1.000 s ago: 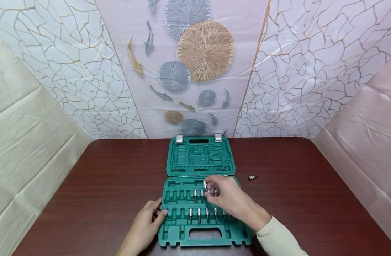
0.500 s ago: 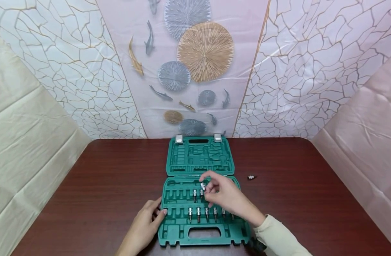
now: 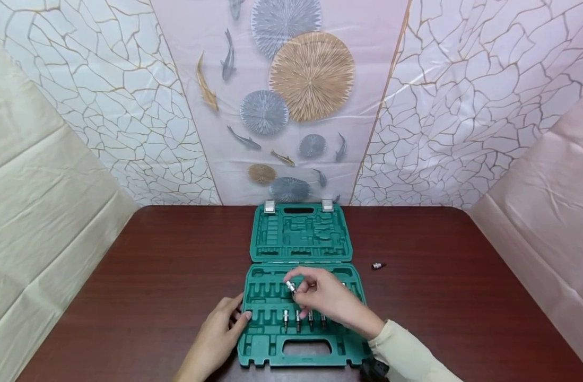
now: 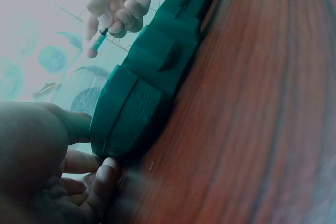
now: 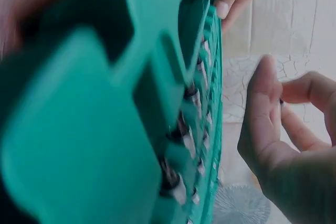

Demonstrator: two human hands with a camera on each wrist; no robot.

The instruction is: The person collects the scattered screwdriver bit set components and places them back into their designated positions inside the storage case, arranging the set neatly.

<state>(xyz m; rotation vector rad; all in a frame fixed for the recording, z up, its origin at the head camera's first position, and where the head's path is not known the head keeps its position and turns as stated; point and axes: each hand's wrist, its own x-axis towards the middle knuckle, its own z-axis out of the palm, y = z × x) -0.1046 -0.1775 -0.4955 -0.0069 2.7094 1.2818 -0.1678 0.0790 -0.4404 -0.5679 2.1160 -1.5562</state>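
A green tool case (image 3: pixel 267 344) lies unfolded on the table, its moulded slots facing up. My left hand (image 3: pixel 218 330) holds the case's left edge, thumb on top. In the left wrist view, the fingers (image 4: pixel 107 174) curl at the side of the case. Over the upper slot row, my right hand (image 3: pixel 327 300) pinches a silver bit socket (image 3: pixel 290 287) with a dark tip, clear of the slots in the left wrist view. Several bit sockets stand in the lower row, among them one bit socket (image 3: pixel 285 320) at its left end. The right hand hides part of both rows.
One loose bit socket (image 3: pixel 378 266) lies on the dark red table (image 3: pixel 444 307), right of the case. The case's lid (image 3: pixel 301 233) lies back towards the patterned wall cloth (image 3: pixel 315 154). A black object (image 3: pixel 374 369) shows beneath the right sleeve.
My right hand has moved left along the upper row, carrying the bit socket, which now tilts more. The left hand stays at the case's edge. The head view has shifted slightly.
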